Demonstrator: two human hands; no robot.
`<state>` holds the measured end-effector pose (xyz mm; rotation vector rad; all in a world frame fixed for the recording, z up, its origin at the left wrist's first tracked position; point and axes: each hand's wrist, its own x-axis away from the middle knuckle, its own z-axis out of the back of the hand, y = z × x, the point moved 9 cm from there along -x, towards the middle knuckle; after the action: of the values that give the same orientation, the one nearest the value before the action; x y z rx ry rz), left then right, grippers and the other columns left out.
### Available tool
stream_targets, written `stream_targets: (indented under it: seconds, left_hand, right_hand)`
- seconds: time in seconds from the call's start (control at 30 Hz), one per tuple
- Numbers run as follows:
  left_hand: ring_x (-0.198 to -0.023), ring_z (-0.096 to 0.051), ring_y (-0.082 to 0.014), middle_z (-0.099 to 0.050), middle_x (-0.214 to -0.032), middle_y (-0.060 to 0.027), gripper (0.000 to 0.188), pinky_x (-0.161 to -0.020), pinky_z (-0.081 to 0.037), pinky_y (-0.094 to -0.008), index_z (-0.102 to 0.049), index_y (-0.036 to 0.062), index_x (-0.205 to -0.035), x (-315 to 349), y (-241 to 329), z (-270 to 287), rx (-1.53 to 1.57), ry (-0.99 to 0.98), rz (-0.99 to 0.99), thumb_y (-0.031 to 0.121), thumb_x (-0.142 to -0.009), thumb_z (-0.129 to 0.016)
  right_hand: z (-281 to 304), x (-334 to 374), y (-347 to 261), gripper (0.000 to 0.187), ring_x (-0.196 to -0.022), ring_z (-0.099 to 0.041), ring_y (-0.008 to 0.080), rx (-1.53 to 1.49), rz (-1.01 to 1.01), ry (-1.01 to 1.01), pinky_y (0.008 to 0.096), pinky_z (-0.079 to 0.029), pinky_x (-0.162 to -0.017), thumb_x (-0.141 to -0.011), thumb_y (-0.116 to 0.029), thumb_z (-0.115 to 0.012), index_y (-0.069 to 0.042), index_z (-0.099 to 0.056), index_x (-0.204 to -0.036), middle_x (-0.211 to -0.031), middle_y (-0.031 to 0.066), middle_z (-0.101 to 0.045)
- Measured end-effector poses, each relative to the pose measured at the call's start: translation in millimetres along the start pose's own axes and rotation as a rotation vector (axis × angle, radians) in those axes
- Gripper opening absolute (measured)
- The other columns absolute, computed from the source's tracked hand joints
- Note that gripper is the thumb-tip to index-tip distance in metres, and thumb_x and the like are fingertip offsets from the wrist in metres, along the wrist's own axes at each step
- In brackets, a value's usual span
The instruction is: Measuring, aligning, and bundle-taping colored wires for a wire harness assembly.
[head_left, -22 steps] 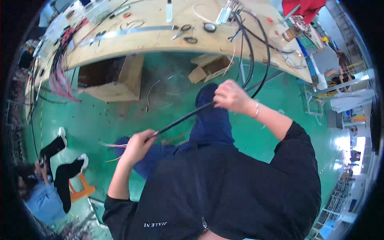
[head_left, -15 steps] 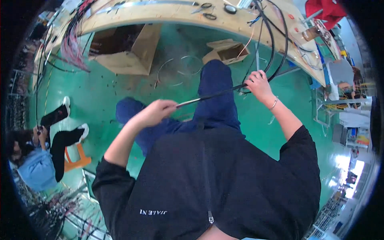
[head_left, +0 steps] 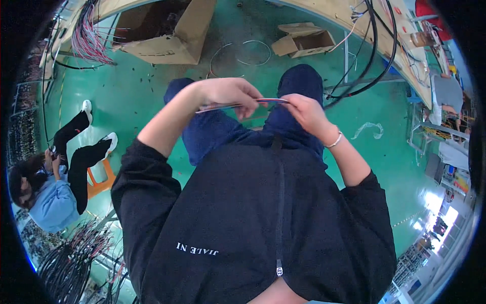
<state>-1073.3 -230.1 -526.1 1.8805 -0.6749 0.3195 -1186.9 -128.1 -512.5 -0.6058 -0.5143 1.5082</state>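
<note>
A thin bundle of coloured wires point(head_left: 273, 100), with red, white and blue strands, stretches between my hands above my knees. My right hand point(head_left: 306, 112) pinches it between thumb and fingers. Around its left part curl the fingers of my left hand point(head_left: 230, 95), slightly blurred. Loose wire ends point(head_left: 212, 107) fan out below my left wrist. A black cable point(head_left: 372, 78) hangs in a loop from the table and runs down behind my right hand; where it joins the wires is hidden.
Ahead curves a wooden table point(head_left: 334, 14). Under it stand a large open carton point(head_left: 167, 49) and a small open box point(head_left: 311, 43); wire rings point(head_left: 253, 53) lie on the green floor. Red and black wires point(head_left: 91, 43) hang at left. A seated person point(head_left: 53, 202) is at left.
The black-sheathed length between my hands has given way to bare coloured wires. My right hand has moved left and a little down, my left hand right and up, closer together.
</note>
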Motion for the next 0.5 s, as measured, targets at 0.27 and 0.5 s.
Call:
stream_targets:
  seconds: [0.27, 0.5]
  left_hand:
    - [-0.068, -0.059, -0.0169, -0.06, -0.071, -0.0063, 0.022, -0.066, -0.049, -0.0331, -0.066, 0.0031, -0.107, 53, 23, 43, -0.777, 0.275, 0.097, 0.015, -0.092, -0.057]
    - [-0.07, -0.059, -0.0135, -0.063, -0.08, -0.0055, 0.026, -0.065, -0.049, -0.0284, -0.064, 0.0003, -0.109, 56, 65, 2, -0.709, 0.31, -0.075, 0.017, -0.089, -0.064]
  right_hand:
    - [2, 34, 30, 0.02, -0.086, -0.066, 0.0275, -0.187, -0.408, -0.311, 0.0371, -0.05, -0.076, -0.093, -0.015, -0.059, -0.001, -0.062, -0.108, -0.095, 0.0125, -0.067]
    - [-13, -63, -60, 0.026, -0.071, -0.053, 0.0119, -0.507, -0.051, -0.149, 0.0268, -0.044, -0.064, -0.094, -0.016, -0.06, -0.002, -0.058, -0.114, -0.085, 0.003, -0.057]
